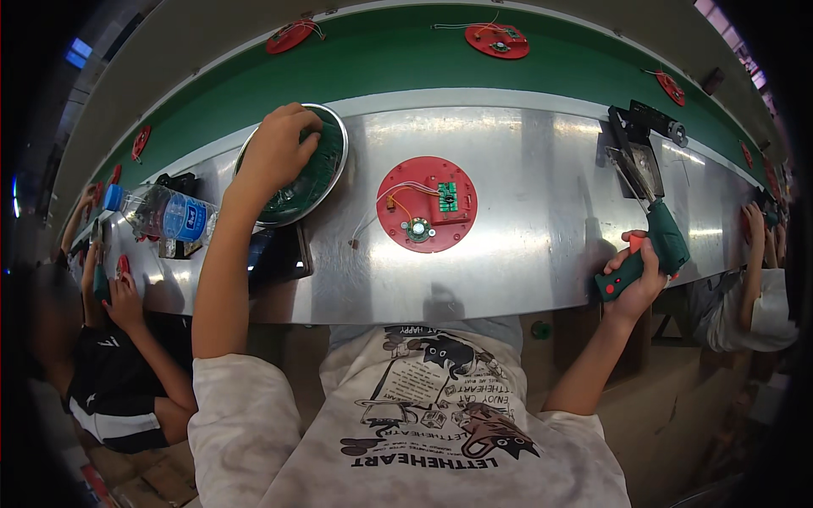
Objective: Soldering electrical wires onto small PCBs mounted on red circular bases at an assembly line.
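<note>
My left hand reaches into a round metal bowl with a dark green inside. Its fingers are curled down and the fingertips are hidden, so what they pinch does not show. A green pistol-shaped soldering gun is gripped in my right hand, near its orange trigger. The long metal tip points up and away, beside a black stand. Between my hands a round red plastic disc lies flat on the metal table, bearing a green circuit board, a small round part and thin loose wires.
A clear plastic bottle with a blue cap lies left of my arm, near a dark flat object. More red discs sit on the green strip behind. Co-workers' hands are busy at left and at far right.
</note>
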`<state>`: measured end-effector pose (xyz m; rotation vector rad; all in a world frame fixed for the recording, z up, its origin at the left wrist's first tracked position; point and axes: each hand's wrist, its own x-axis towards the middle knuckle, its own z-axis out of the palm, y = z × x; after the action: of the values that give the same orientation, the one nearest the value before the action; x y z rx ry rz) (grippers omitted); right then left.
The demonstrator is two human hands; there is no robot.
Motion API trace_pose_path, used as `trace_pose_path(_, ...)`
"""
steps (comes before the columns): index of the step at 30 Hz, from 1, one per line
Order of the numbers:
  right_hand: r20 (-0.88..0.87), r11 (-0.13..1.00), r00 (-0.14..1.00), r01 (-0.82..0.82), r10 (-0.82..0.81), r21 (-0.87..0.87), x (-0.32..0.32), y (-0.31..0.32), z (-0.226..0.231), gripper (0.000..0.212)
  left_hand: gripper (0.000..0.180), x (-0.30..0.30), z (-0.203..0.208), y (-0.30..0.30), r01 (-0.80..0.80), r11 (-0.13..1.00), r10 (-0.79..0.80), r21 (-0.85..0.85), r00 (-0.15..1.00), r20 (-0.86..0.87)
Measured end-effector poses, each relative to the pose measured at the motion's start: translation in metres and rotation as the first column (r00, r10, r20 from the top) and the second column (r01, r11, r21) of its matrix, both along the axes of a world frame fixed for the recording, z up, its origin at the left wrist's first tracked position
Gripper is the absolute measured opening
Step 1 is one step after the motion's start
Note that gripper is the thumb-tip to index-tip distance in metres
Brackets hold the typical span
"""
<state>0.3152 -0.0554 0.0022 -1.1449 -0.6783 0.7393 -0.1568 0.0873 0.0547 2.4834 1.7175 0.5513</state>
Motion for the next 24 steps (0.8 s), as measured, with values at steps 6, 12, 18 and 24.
trace_pose_path(6, 0.004, 1.0, 1.0, -0.017, 0.017, -0.012, 0.004, 0.001, -0.003, 0.025, 0.014, -0.006, -0.004, 0.002, 0.061, 0.998, -0.059, 0.034, 0.996, -0.069)
trace_pose_path(12, 0.036, 0.999, 0.999, -0.031, 0.031, 0.008, 0.006, 0.001, -0.002, 0.026, 0.009, -0.008, 0.001, 0.002, 0.15, 0.983, -0.154, 0.102, 0.988, 0.03)
trace_pose_path(18, 0.116, 0.998, 0.992, -0.062, 0.058, 0.032, 0.006, -0.007, -0.003, 0.028, 0.011, 0.04, 0.027, -0.039, 0.152, 0.948, -0.234, 0.281, 0.929, 0.288)
trace_pose_path(24, 0.169, 0.885, 0.902, -0.426, 0.398, 0.186, -0.023, -0.031, 0.0, 0.052, 0.014, 0.111, 0.012, -0.092, 0.223, 0.943, -0.303, 0.246, 0.881, 0.362)
